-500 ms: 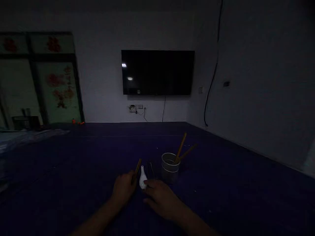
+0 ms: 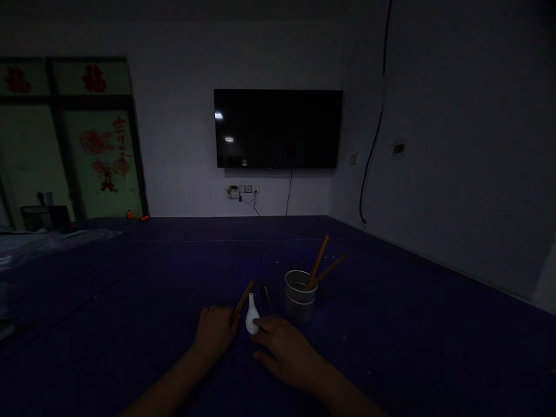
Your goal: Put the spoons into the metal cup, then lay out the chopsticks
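Note:
My left hand (image 2: 216, 331) is closed around the lower end of a pair of wooden chopsticks (image 2: 244, 297), whose tips point away from me. Just right of them, a white soup spoon (image 2: 252, 315) lies with its handle pointing forward. My right hand (image 2: 284, 350) has its fingertips on the right edge of the spoon's bowl, while the thumb stays apart from it. Beyond that hand are two thin dark utensils (image 2: 264, 298), their near ends partly hidden and their kind unclear. A grey metal cup (image 2: 299, 301) stands to the right, with two wooden sticks (image 2: 320, 260) leaning in it.
A dark purple-blue surface (image 2: 174, 272) extends to the wall. Small white specks dot it. Clear plastic sheeting (image 2: 65, 243) lies at far left, and small orange objects (image 2: 139, 216) sit near the door. A television (image 2: 278, 128) and hanging cables are on the walls.
The chopsticks' far ends have shifted slightly right, and my left hand has moved slightly left and toward me. My right hand and the spoon are nearly unchanged.

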